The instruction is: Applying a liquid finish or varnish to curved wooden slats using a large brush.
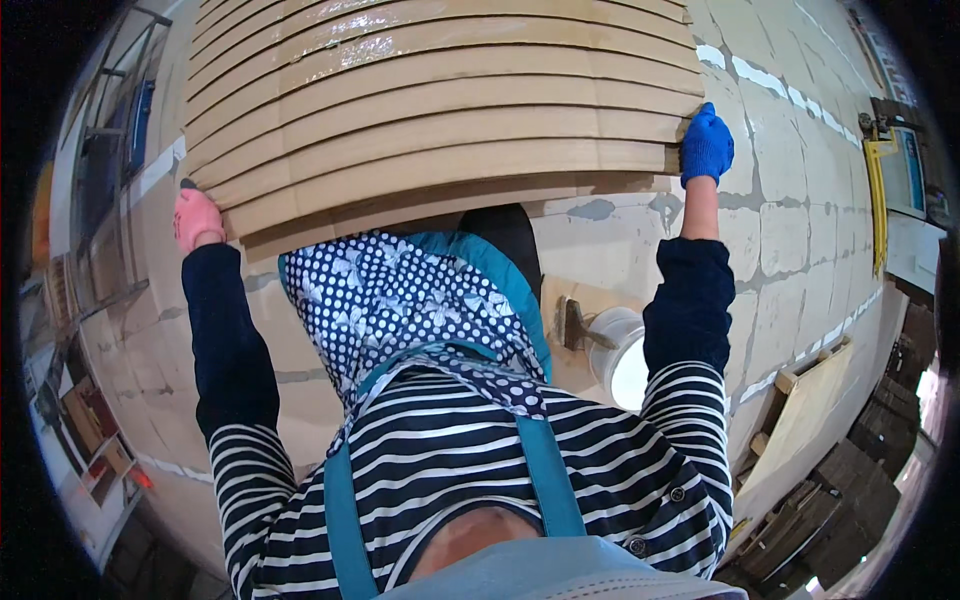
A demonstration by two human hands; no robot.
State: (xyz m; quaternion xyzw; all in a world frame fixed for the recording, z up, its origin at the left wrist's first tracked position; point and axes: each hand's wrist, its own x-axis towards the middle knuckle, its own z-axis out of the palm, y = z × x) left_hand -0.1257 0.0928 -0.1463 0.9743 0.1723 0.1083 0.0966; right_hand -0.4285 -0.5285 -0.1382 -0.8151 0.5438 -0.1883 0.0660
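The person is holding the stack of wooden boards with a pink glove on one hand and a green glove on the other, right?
Not quite. The head view shows the right hand in a blue glove, not green. The left hand does wear pink, and both grip the ends of the stack of wooden boards.

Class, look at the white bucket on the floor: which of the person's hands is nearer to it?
Right. The right hand grips the stacked boards' end above the white bucket; the left hand holds the far end.

Blue-white sign [912,170] far right (yellow frame), rect.
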